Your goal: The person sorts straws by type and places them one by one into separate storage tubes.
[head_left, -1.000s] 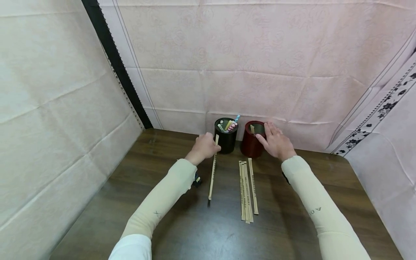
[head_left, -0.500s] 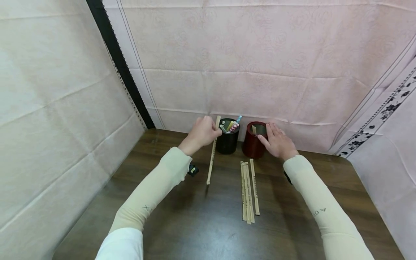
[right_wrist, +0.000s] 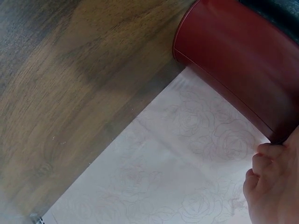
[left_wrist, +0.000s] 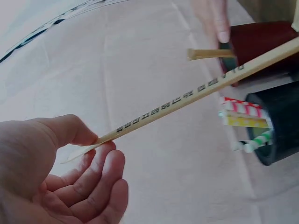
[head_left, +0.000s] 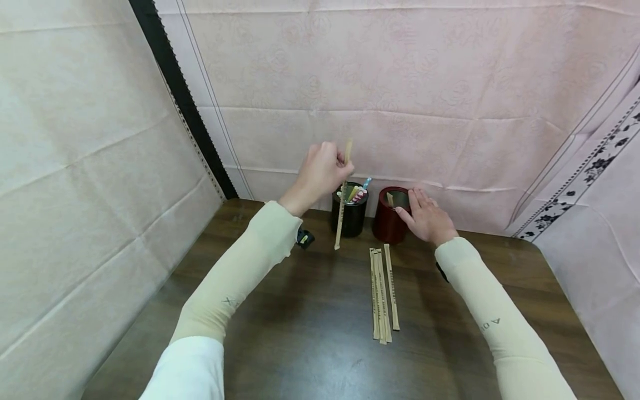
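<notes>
My left hand (head_left: 321, 173) pinches a long paper-wrapped straw (left_wrist: 175, 103) near its upper end, between thumb and fingers. The straw hangs nearly upright in front of the black cup (head_left: 352, 221), with printed letters along its wrapper. Striped and coloured straws (left_wrist: 245, 112) stand in that cup. My right hand (head_left: 429, 219) rests against the rim of the red cup (head_left: 386, 225) on its right side, fingers extended and thumb near the front rim. Inside the red cup leans a wrapped straw (left_wrist: 205, 53).
Several wrapped straws (head_left: 380, 294) lie side by side on the brown wooden table (head_left: 310, 344), in front of the red cup. A pale patterned cloth (head_left: 400, 83) hangs behind the cups, and more cloth (head_left: 100, 194) flanks the table at both sides.
My left hand has risen and moved slightly right, lifting the wrapped straw off the table to in front of the black cup. My right hand stays at the red cup.
</notes>
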Demonstrator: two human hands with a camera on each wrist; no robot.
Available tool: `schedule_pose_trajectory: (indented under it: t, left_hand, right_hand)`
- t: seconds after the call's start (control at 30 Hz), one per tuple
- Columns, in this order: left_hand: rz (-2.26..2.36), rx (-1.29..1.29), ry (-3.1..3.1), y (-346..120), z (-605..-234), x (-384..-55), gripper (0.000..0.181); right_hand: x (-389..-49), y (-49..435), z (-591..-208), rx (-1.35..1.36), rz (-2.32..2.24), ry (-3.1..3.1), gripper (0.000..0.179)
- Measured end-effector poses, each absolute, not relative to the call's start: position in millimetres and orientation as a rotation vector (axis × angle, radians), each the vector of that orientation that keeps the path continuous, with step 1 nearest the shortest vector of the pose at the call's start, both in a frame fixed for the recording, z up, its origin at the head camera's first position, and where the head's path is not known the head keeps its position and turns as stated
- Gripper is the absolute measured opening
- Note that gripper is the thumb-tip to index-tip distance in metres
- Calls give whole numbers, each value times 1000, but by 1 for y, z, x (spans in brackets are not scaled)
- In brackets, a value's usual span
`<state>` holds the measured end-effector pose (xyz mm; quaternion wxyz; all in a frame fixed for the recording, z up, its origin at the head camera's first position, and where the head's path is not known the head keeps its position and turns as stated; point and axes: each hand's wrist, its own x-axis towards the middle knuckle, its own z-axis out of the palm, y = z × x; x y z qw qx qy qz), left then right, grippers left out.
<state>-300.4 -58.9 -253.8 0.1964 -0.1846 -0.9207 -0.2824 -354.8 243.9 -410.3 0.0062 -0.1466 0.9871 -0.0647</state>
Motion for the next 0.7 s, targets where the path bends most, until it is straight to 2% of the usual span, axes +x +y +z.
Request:
schedule_pose_trajectory:
  t: [0.17,0.43,0.7]
  left_hand:
    - [-845,-482,-2527,-48,-235,-304,13]
    - [-906,-499,-2388,-30,-217,-311,14]
    - [-984,-481,-2333,-14,-222,-320,14]
  right_hand:
    - [-354,244,-411,-457,-193,3086,93]
    - [-354,245,-411,-456,-206,3091,91]
    - [-355,245,-412,-446,-227,3101,92]
